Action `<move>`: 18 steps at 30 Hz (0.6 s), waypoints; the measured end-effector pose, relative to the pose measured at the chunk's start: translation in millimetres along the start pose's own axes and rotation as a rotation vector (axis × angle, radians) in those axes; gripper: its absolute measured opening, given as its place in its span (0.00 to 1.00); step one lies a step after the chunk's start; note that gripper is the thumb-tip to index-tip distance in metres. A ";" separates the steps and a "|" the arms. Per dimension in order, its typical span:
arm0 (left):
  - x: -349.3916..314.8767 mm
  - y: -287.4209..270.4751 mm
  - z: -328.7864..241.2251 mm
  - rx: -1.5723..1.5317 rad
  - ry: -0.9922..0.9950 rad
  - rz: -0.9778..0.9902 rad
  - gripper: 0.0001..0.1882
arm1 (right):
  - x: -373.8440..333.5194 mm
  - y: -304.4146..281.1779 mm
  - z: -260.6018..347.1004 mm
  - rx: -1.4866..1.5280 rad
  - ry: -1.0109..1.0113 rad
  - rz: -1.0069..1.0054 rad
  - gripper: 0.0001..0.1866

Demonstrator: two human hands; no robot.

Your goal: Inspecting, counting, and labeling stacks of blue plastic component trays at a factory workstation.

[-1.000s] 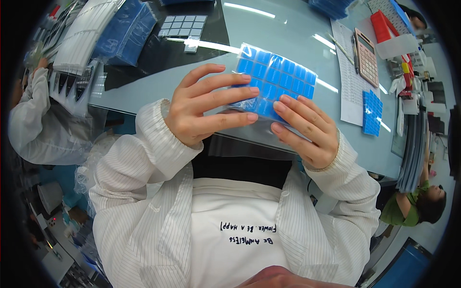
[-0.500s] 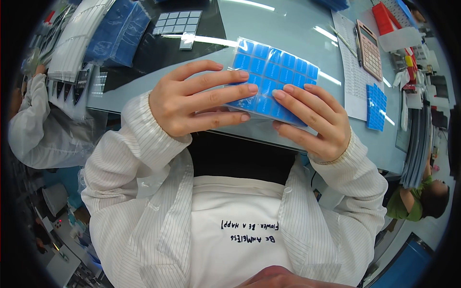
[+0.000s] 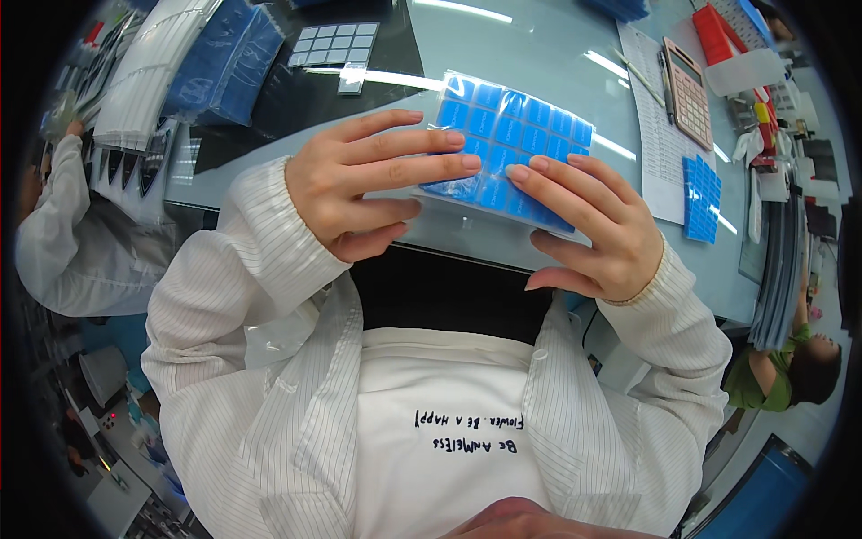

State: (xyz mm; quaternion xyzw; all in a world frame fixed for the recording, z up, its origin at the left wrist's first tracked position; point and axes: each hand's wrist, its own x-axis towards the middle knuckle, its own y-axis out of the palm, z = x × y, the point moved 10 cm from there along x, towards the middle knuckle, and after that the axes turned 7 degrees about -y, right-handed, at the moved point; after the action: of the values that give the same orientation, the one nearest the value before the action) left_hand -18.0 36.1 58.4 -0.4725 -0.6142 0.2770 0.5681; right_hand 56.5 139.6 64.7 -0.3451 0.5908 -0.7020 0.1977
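Observation:
A flat stack of blue label sheets (image 3: 514,133), covered by shiny clear film, lies at the table's near edge. My left hand (image 3: 359,175) rests its outstretched fingers on the left part of the sheets, with its lower fingers off the near edge. On the right part, my right hand (image 3: 603,220) lays its extended fingers flat, its thumb spread away below the edge. Neither hand is wrapped round the stack. How many sheets are in it I cannot tell.
A white-and-grey label sheet (image 3: 336,45) lies on a dark mat beyond my left hand. Far left are blue plastic-wrapped packs (image 3: 220,72). To the right are a printed paper (image 3: 660,171), a pink calculator (image 3: 689,94) and another blue label sheet (image 3: 701,199). Other people sit at both sides.
Both thumbs have come away from the near edge of the stack and spread toward me. The lower fingers of my left hand have drawn back off the sheets. The stack has barely shifted.

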 end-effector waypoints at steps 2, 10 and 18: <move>-0.8 -1.1 1.5 -0.068 -0.025 -0.005 0.06 | 3.9 -3.7 0.1 0.027 0.006 -0.002 0.18; 9.0 -5.8 12.7 -0.007 -0.252 -0.207 0.29 | 22.0 -35.4 -3.7 0.021 0.102 -0.241 0.27; -5.2 12.1 17.6 0.165 -0.209 0.011 0.45 | 30.7 0.3 -6.2 -0.237 0.138 0.049 0.42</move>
State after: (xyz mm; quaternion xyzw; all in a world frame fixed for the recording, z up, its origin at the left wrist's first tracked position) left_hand -32.2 39.7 42.0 -0.3962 -0.6426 0.3773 0.5364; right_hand 31.1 122.8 71.8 -0.3026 0.6901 -0.6442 0.1314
